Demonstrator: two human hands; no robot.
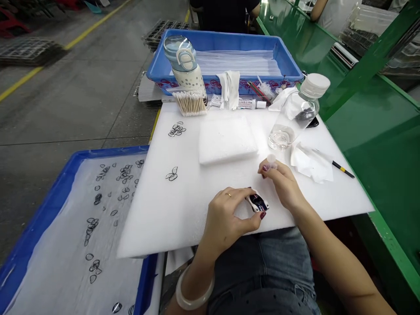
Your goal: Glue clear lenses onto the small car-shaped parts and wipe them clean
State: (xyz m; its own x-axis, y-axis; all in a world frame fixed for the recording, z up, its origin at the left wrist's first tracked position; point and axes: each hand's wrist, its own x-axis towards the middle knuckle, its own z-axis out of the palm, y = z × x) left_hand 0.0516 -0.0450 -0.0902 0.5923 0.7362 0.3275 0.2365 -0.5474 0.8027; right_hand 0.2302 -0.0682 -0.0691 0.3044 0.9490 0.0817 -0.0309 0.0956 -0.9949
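My left hand [228, 214] pinches a small white and dark toy car [257, 202] between thumb and fingers, low over the front of the white foam board [157, 210]. To its right, my right hand [282, 181] is closed around a small translucent plastic piece [271, 161], whose exact kind I cannot make out. A white foam block [228, 140] lies on the board beyond my hands. Crumpled white tissue [311, 164] lies right of my right hand, beside a thin black brush-like stick with a yellow band [343, 169].
A clear bottle [293, 116] stands at the right. At the back are cotton swabs [190, 103], a drinking bottle [187, 65] and a blue bin [226, 39]. Thin black rings [177, 129] lie on the board, more in a blue-rimmed tray [75, 175]. A green partition [370, 131] borders the right.
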